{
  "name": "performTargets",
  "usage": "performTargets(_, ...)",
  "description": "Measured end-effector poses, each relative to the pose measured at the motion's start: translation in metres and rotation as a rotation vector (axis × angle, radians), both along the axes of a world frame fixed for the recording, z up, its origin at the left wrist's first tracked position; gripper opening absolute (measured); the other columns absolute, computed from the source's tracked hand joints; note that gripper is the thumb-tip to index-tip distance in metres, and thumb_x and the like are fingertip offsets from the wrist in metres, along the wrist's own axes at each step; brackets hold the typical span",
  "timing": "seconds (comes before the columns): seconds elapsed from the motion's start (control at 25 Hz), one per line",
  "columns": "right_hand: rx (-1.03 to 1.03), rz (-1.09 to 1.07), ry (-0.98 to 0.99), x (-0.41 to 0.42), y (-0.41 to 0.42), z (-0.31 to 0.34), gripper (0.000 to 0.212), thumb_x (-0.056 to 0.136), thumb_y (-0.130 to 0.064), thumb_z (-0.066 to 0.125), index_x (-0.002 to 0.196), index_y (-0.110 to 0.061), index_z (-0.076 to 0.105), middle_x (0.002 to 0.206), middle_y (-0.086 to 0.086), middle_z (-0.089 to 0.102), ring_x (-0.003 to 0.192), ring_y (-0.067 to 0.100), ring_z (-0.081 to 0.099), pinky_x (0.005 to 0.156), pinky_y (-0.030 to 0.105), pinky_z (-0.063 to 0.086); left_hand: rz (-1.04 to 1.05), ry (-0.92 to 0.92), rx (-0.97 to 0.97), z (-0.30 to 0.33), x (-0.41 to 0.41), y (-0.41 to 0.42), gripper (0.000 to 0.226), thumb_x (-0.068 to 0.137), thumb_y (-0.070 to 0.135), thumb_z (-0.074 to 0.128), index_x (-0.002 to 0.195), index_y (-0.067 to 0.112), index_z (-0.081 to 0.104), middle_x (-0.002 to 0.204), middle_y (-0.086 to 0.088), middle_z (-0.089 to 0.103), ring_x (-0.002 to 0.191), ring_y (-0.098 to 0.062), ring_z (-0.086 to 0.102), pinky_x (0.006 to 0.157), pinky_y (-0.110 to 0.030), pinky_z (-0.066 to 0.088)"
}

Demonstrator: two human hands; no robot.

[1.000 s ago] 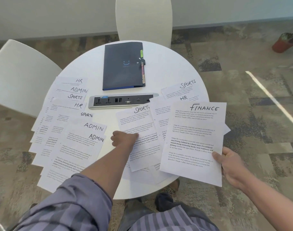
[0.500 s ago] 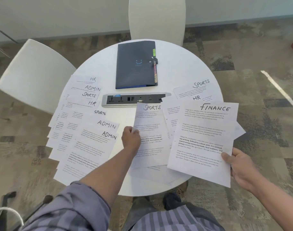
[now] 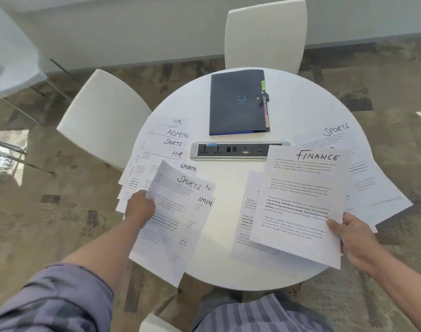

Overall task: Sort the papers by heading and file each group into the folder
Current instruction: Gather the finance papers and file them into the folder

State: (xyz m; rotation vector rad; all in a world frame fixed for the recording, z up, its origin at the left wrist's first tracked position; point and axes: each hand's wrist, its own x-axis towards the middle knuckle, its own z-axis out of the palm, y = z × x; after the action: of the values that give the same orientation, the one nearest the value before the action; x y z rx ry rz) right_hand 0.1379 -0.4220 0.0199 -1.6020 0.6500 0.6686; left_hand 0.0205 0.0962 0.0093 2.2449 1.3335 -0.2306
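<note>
Papers lie fanned over the round white table (image 3: 300,104), nowhere near sorted yet as far as I can judge. Using the power strip (image 3: 238,151) set in the tabletop as the marker: to its left a mixed spread (image 3: 156,140) shows HR, ADMIN and SPORTS headings all overlapped together; to its right another loose heap (image 3: 372,188) has a SPORTS sheet uppermost at the far end. The left hand (image 3: 140,207) pinches a SPORTS sheet (image 3: 171,212) by its edge, held up over the left spread. The right hand (image 3: 353,236) grips the FINANCE sheet (image 3: 303,200) at its near corner, lifted just this side of the strip, with more sheets beneath it. Beyond the strip the dark folder (image 3: 236,104) lies closed, so I'd say nothing is filed.

Two white chairs (image 3: 101,116) stand around the table on patterned brown carpet (image 3: 384,68), a pale wall behind.
</note>
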Motion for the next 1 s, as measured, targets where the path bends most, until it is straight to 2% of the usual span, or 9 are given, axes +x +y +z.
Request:
performTargets(0.12,-0.014,-0.028,-0.009,-0.011,0.024,0.004,0.018,0.104,-0.005,0.054,0.113,-0.014,0.065,0.106,0.0,0.074,0.097,0.026,0.07,0.091,0.048,0.053,-0.025,0.066,0.027,-0.008,-0.002,0.046,0.019,0.092,0.004,0.048,0.104,0.008,0.062,0.104,-0.013,0.066,0.092,-0.033,0.061,0.078,-0.036,0.049)
performTargets(0.32,-0.069,-0.068,-0.025,-0.028,0.046,0.005,0.018,0.105,-0.007,0.053,0.112,-0.016,0.067,0.11,0.001,0.075,0.101,0.028,0.07,0.095,0.049,0.053,-0.032,0.12,0.035,-0.021,0.011,0.093,0.025,0.09,0.004,0.048,0.112,0.011,0.06,0.11,-0.013,0.065,0.098,-0.037,0.063,0.089,-0.043,0.055)
performTargets(0.48,-0.098,-0.107,-0.031,-0.036,0.051,0.005,0.019,0.105,-0.007,0.053,0.113,-0.016,0.068,0.113,0.003,0.075,0.104,0.03,0.07,0.098,0.054,0.052,-0.031,0.138,-0.007,-0.029,0.02,0.107,0.02,0.087,0.004,0.048,0.103,0.013,0.057,0.099,-0.01,0.065,0.088,-0.033,0.063,0.085,-0.046,0.058)
performTargets(0.64,-0.106,-0.145,-0.028,-0.037,0.048,0.005,0.019,0.105,-0.007,0.053,0.112,-0.015,0.068,0.115,0.007,0.075,0.11,0.037,0.068,0.104,0.064,0.048,-0.009,0.125,-0.033,-0.032,0.024,0.113,0.021,0.089,0.009,0.049,0.107,0.02,0.05,0.094,-0.007,0.061,0.087,-0.033,0.062,0.082,-0.044,0.057)
performTargets(0.72,-0.101,-0.167,-0.029,-0.038,0.044,0.007,0.019,0.105,-0.006,0.052,0.111,-0.015,0.069,0.115,0.008,0.074,0.112,0.038,0.068,0.104,0.065,0.047,0.006,0.106,-0.028,-0.036,0.025,0.116,0.023,0.087,0.01,0.051,0.109,0.019,0.049,0.095,-0.007,0.061,0.085,-0.033,0.062,0.082,-0.045,0.058)
performTargets(0.84,-0.088,-0.196,-0.048,-0.04,0.042,0.012,0.02,0.105,-0.003,0.051,0.108,-0.014,0.067,0.114,0.006,0.073,0.109,0.034,0.067,0.102,0.054,0.051,-0.003,0.12,-0.022,-0.04,0.027,0.115,0.024,0.087,0.009,0.053,0.109,0.019,0.048,0.097,-0.008,0.059,0.085,-0.032,0.058,0.085,-0.045,0.057)
performTargets(0.92,-0.094,-0.195,-0.067,-0.042,0.041,0.018,0.021,0.105,-0.002,0.051,0.106,-0.015,0.067,0.11,0.002,0.073,0.103,0.027,0.069,0.085,0.043,0.061,0.009,0.121,-0.026,-0.041,0.029,0.112,0.025,0.089,0.008,0.054,0.109,0.02,0.046,0.097,-0.008,0.056,0.089,-0.034,0.055,0.09,-0.045,0.054)
performTargets(1.0,-0.089,-0.195,-0.072,-0.043,0.038,0.021,0.022,0.104,-0.002,0.051,0.105,-0.016,0.068,0.105,-0.002,0.075,0.096,0.02,0.071,0.07,0.03,0.064,0.01,0.133,-0.027,-0.04,0.032,0.11,0.029,0.09,0.008,0.055,0.113,0.02,0.041,0.101,-0.01,0.054,0.093,-0.034,0.054,0.09,-0.043,0.051)
